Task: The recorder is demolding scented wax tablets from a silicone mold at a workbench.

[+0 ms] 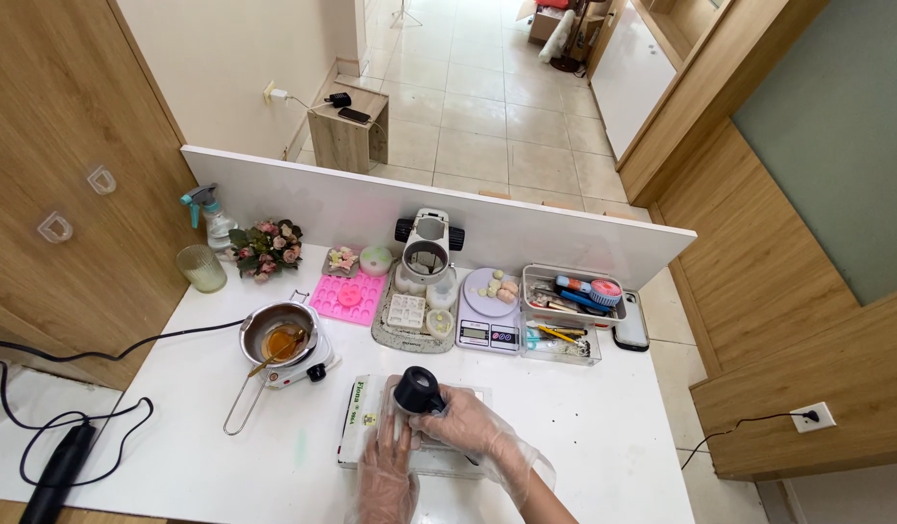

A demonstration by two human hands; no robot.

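tabletop (584, 427): white, its near edge cut off by the frame.
left grip (387, 471): gloved, released, palm flat on the clear box (371, 427); wrist out of view.
right grip (468, 422): gloved, clenched around the black round tool (418, 390), hiding its lower part.
clear box: under both grips, contents hard to make out.
wax pot (281, 340): well left of the grips.
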